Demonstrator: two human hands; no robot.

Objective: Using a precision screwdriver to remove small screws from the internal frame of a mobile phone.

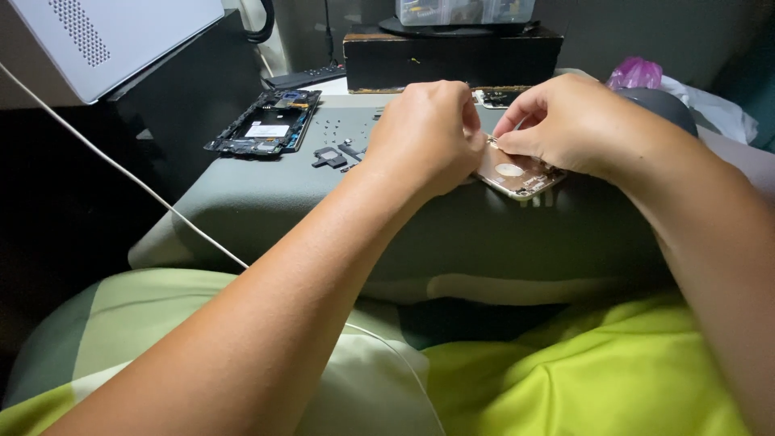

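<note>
The rose-gold phone housing (517,173) lies flat on the grey-green counter (266,206), near its front edge, directly under both hands. The left hand (428,133) is curled down over the housing's left end, pinning it to the counter; its grip on the housing cannot be confirmed, since the fingertips are hidden. The right hand (565,121) is pinched with thumb and forefinger at the housing's upper edge; whether a small part sits in that pinch is too small to tell.

Step in hand, as judged: fine work at the housing's top edge, with one hand steadying and the other manipulating. The next move calls for a steady hold-down and a precise, light pinch.

Further left lie loose small black parts (335,155) and a dismantled phone frame (266,123). A white cable (121,165) crosses at far left.
</note>
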